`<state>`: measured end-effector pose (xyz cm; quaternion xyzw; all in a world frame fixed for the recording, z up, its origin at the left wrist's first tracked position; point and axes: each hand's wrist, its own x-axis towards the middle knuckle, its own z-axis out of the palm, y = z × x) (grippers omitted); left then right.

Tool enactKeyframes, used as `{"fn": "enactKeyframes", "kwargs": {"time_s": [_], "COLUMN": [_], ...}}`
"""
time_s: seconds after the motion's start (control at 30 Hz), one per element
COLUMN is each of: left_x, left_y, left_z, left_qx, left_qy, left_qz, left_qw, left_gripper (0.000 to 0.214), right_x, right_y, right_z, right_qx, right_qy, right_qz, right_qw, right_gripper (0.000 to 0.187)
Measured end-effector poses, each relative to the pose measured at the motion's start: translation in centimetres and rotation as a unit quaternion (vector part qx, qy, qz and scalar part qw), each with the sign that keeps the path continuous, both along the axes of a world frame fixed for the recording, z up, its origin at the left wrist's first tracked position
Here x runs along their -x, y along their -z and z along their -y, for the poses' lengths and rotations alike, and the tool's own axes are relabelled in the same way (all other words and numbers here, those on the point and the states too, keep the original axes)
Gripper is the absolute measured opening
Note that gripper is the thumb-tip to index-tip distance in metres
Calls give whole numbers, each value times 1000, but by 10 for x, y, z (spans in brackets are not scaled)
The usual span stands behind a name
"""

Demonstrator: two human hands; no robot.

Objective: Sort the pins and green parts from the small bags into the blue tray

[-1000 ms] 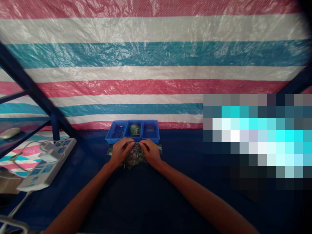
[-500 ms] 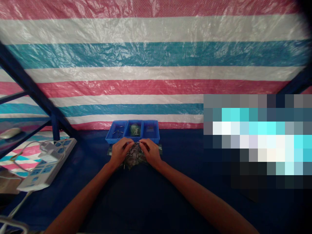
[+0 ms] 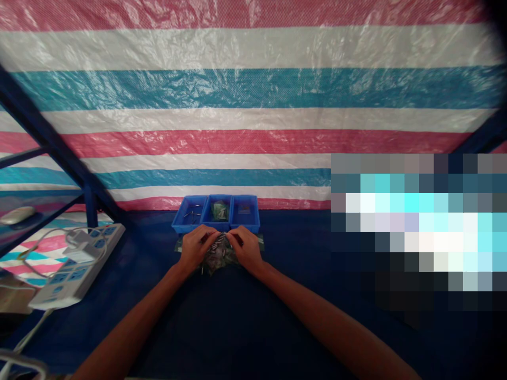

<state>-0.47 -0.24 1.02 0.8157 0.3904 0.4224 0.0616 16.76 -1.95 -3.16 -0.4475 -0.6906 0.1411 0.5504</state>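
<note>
My left hand (image 3: 195, 247) and my right hand (image 3: 247, 247) meet fingertip to fingertip, thumbs and forefingers pinched together. A small shiny metal piece (image 3: 222, 233) shows in the narrow gap between them, gripped from both sides; its exact kind is too small to tell. Beneath my fingers, several short metal pins (image 3: 216, 246) lie heaped on clear, crumpled plastic bags (image 3: 216, 263). Just beyond my knuckles stands a row of three joined blue bins (image 3: 186, 229). Thin metal rods (image 3: 193, 215) lie in the left bin, and a greenish plastic bag (image 3: 219, 211) fills the middle one.
A white power strip (image 3: 85, 272) with a plugged-in adapter and cables lies on the left of the dark blue table (image 3: 222, 327). Striped plastic sheeting (image 3: 245, 89) hangs behind. A blue metal frame (image 3: 90, 203) rises at left. Blurred-out blocks cover the right side.
The metal piece between my fingertips has turned slightly and shows less of its length. My hands have hardly moved, and the bins stay in place.
</note>
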Motion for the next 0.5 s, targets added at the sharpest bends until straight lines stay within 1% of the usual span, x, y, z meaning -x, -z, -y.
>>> {"fn": "enactKeyframes", "kwargs": {"time_s": [0.5], "left_x": [1], "left_y": [-2], "left_z": [2], "left_qx": [75], "left_qy": [44], "left_qz": [44], "left_qw": [995], "left_gripper": [17], "right_x": [1], "right_y": [1], "right_z": [-1], "right_qx": [2], "right_qy": [-16], "right_qz": [-33], "right_qw": [999], "right_gripper": [20]}}
